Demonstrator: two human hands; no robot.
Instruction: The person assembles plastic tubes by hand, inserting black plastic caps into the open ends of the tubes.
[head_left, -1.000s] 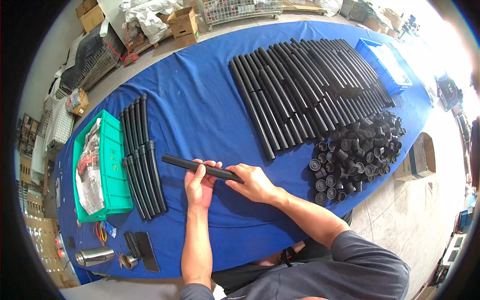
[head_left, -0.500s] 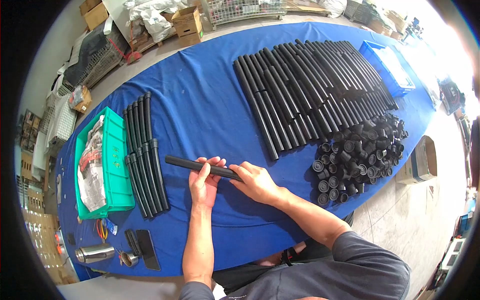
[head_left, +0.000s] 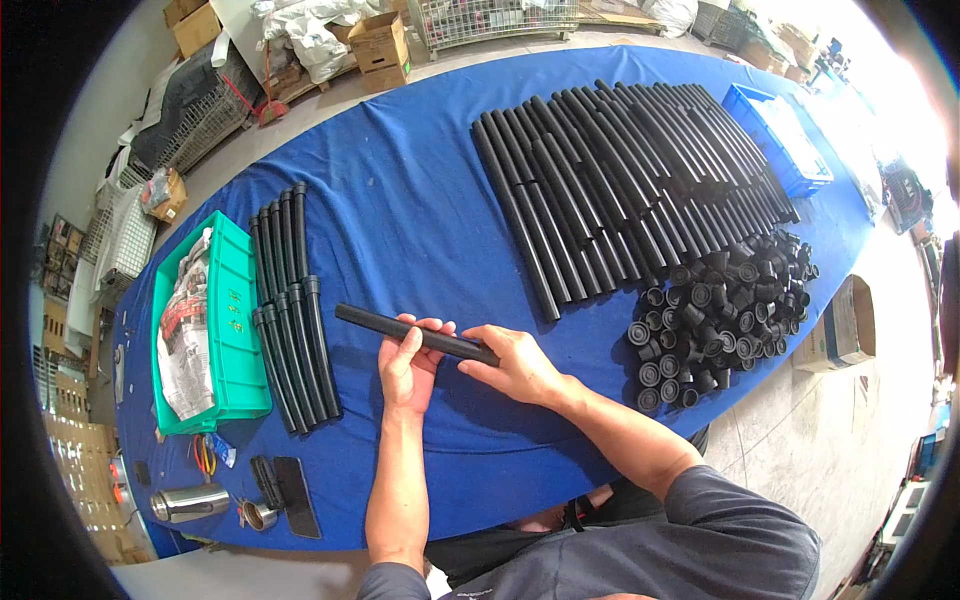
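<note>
A plain black tube [head_left: 372, 319] lies across both my hands above the blue cloth, its bare left end tipped slightly up. My left hand [head_left: 405, 372] is palm up around its middle, with the thumb pressed on top. At the right end, my right hand [head_left: 522, 366] holds the tube between the thumb below and the fingers above; part of that end is hidden. To the left lie two rows of black tubes with collared ends [head_left: 290, 345]. Many plain black tubes [head_left: 600, 180] are laid side by side at the upper right, beside a heap of black caps [head_left: 715, 310].
A green crate [head_left: 237, 330] with newspaper stands at the left. Near it are a steel flask [head_left: 192, 503], a phone [head_left: 296, 497] and orange-handled scissors [head_left: 205, 458]. A blue crate [head_left: 775, 140] sits at the far right, on the blue cloth [head_left: 400, 180].
My right hand has loosened and slid slightly right, its fingers now more raised along the tube's end. My left hand keeps its hold. The camera view has shifted slightly.
</note>
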